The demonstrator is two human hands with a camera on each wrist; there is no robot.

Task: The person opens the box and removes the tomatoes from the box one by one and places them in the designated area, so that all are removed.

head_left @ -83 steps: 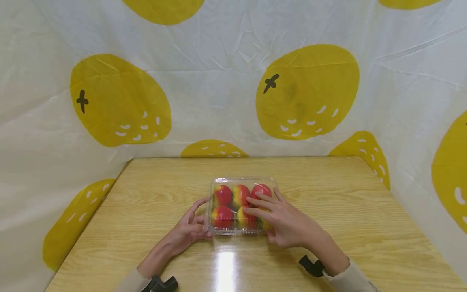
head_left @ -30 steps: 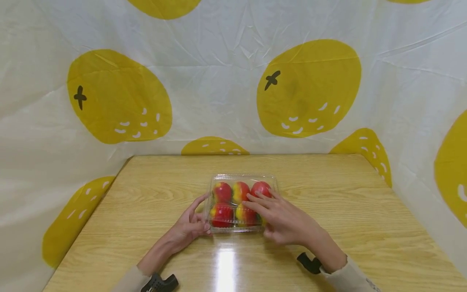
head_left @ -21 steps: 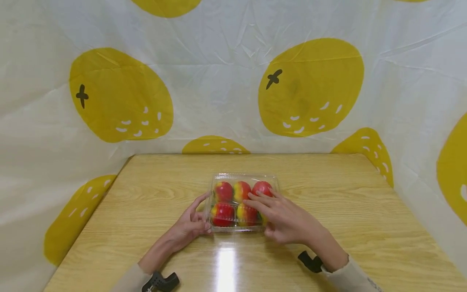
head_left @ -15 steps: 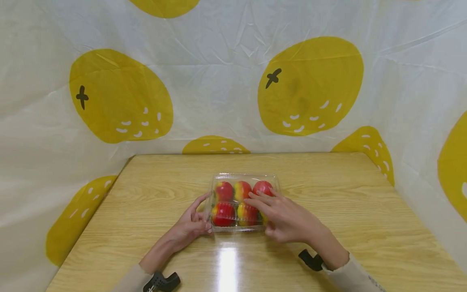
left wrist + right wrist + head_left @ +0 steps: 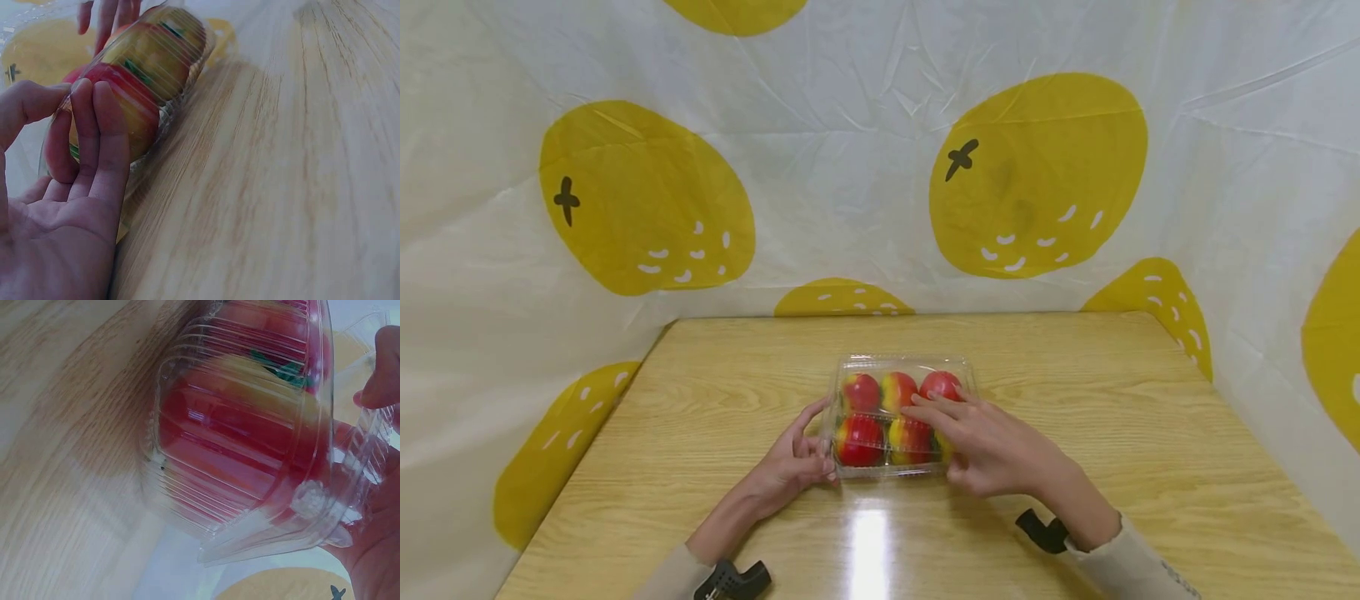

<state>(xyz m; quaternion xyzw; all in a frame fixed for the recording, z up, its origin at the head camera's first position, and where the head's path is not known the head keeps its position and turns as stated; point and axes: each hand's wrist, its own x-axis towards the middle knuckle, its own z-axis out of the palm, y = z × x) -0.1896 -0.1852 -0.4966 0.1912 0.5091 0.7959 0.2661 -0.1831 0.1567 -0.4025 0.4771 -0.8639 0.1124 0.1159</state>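
A clear plastic clamshell box (image 5: 887,472) with several red-and-yellow apples (image 5: 860,440) inside lies on the wooden table. At its left side, my left hand (image 5: 778,477) pinches the edge; in the left wrist view, thumb and fingertips (image 5: 103,94) meet at the plastic beside an apple. My right hand (image 5: 1000,450) reaches over the right side, fingers lying on the lid and covering part of the front right apple. From the right wrist, its thumb and fingers grip the rim (image 5: 369,456), some seen through the plastic. Green leaves (image 5: 281,369) show on the fruit.
The wooden table (image 5: 1112,433) runs back to a white cloth (image 5: 842,192) printed with big yellow fruits, which also hangs at both sides. Black wrist mounts (image 5: 733,579) sit at the sleeve cuffs. A bright light reflection (image 5: 868,550) falls in front of the box.
Since the oldest frame, the right hand's fingers have drawn closer together over the lid. The scene has shifted slightly upward in the head view. Left hand and box otherwise keep their places.
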